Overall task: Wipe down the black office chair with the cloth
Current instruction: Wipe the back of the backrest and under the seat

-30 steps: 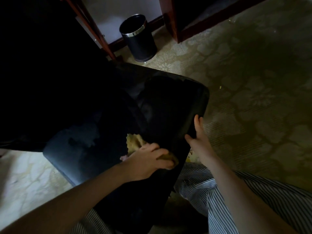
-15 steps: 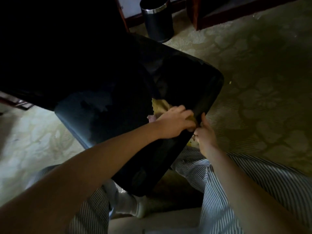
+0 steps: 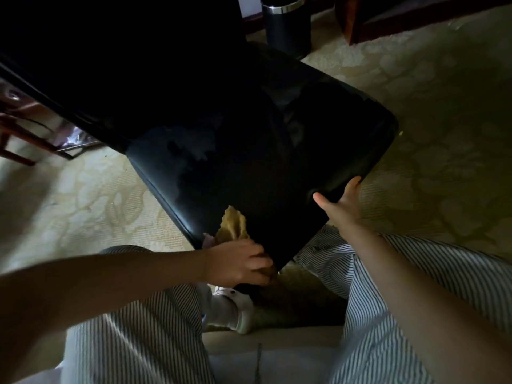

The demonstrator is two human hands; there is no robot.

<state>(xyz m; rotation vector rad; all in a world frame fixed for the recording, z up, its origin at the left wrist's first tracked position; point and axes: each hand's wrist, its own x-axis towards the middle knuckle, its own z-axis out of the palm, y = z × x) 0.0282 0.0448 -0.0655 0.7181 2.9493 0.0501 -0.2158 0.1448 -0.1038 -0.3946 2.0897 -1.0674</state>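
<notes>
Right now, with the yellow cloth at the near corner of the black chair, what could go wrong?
The crumpled yellow cloth sits at the near corner of the glossy black office chair under the left hand; a stroke toward the edge may carry it off. Only the right hand grips the seat's rim; if it loosens, the chair could swing. Dim light may hide missed patches.

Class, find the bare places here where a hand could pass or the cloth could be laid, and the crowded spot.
Free: the middle of the black chair, between the cloth and the right hand; the carpet right of it. Crowded: the near corner, where the left hand holds the cloth by the striped trousers.
</notes>
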